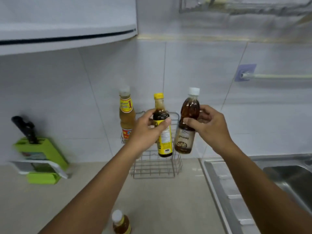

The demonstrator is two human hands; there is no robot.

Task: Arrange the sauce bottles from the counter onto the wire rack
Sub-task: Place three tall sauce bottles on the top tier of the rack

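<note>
Bottles mid-frame above the silver wire rack (155,166): left hand (146,130) grasps the yellow-capped dark sauce bottle (163,130), right hand (207,125) the white-capped brown bottle (187,124). Likely weighty, slick; mid-body grips suit.

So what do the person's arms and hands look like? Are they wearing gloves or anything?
No gloves. Both the left hand and the right hand are bare, and the fingers have short nails. Both forearms are bare too, with no sleeves in view. I can't see any watch, ring or bracelet on either wrist or hand.
</note>
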